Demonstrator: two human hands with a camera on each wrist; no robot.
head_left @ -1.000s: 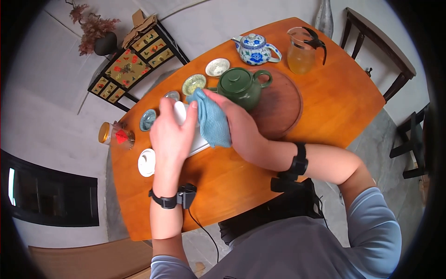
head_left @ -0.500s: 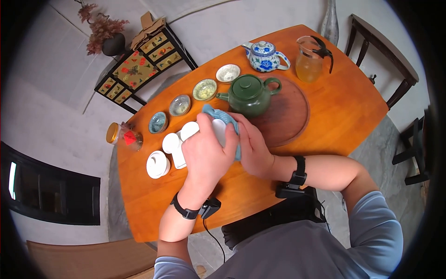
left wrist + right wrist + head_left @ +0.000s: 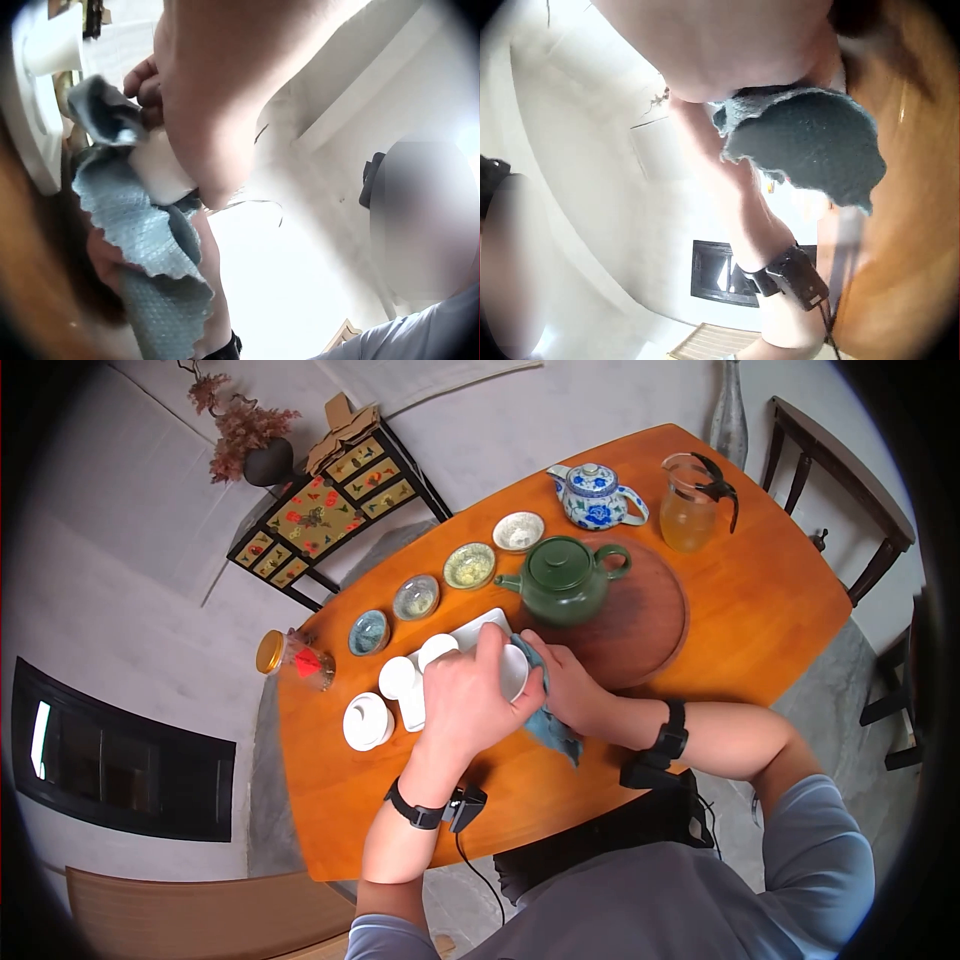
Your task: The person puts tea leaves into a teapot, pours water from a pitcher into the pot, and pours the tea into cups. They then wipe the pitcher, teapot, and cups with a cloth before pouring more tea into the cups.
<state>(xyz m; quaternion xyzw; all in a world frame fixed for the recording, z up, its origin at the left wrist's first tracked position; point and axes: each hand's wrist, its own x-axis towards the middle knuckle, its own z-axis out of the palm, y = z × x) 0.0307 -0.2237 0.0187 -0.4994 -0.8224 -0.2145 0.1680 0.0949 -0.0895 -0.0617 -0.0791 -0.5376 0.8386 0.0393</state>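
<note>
My left hand (image 3: 468,695) grips a small white cup (image 3: 514,672), thumb on one side and fingers on the other, its mouth tilted toward the head camera. Against the cup's far side, my right hand (image 3: 578,698) holds a blue textured cloth (image 3: 553,734), whose loose end hangs below the fingers. In the left wrist view the cloth (image 3: 139,214) wraps partly round the white cup (image 3: 161,171). The cloth (image 3: 806,142) droops from the right hand in the right wrist view, hiding the cup. Just left of the hands, two white cups (image 3: 398,678) stand on a white tray (image 3: 483,627).
A white lidded cup (image 3: 368,722) stands left of the tray. Behind are several small bowls (image 3: 416,598) in a row and a jar (image 3: 300,658). A green teapot (image 3: 562,582) sits on a round wooden board (image 3: 655,610), near a blue-and-white teapot (image 3: 592,500) and glass pitcher (image 3: 688,520).
Both hands have drawn back from over the tray toward my body with the cup and cloth. The cup's mouth now shows more, and the cloth's end has dropped lower. The head view has shifted.
</note>
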